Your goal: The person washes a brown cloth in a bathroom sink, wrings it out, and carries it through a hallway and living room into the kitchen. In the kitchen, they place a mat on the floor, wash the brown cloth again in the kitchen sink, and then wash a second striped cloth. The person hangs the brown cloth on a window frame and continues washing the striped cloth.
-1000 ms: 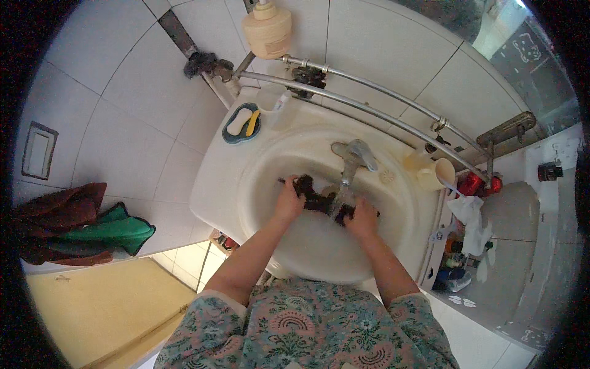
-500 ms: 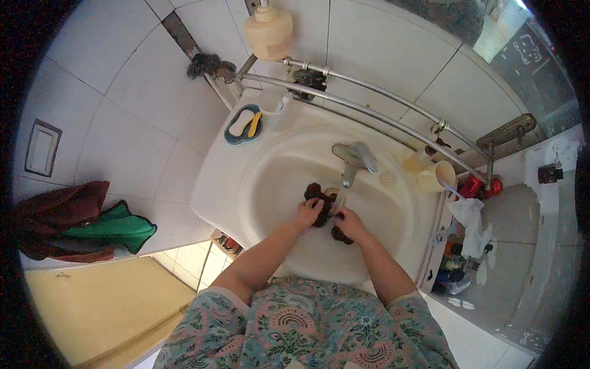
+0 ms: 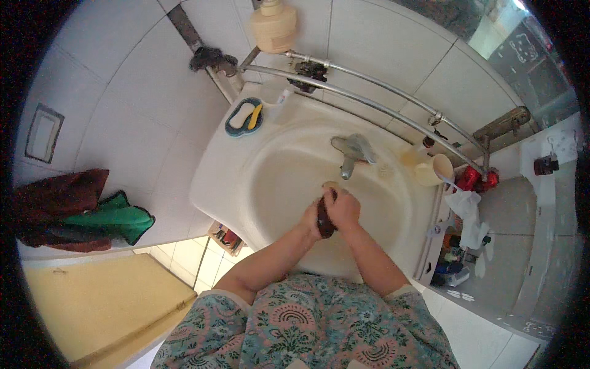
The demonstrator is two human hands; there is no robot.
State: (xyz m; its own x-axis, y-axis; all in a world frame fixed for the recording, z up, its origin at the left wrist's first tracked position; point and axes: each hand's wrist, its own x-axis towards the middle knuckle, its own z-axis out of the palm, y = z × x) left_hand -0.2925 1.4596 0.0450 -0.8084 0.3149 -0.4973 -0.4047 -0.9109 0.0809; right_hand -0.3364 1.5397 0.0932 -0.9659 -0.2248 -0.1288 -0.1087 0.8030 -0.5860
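Over the middle of the white washbasin (image 3: 258, 184), my left hand (image 3: 311, 216) and my right hand (image 3: 344, 209) press together around a small dark brown cloth (image 3: 324, 216). The cloth is bunched into a narrow wad between the palms, with only a dark strip showing. Both hands sit just below the chrome tap (image 3: 351, 150). Whether water runs from the tap cannot be told.
A teal soap dish (image 3: 244, 117) with soap sits on the basin's back left corner. A cream cup (image 3: 433, 170) stands at the right rim, red items and a white rag beyond. Chrome rails cross the tiled wall under a beige dispenser (image 3: 273, 26). Brown and green towels (image 3: 80, 212) hang left.
The cloth was spread wide between my hands a second ago. My hands have since come together and bunched it into a tight wad under the tap.
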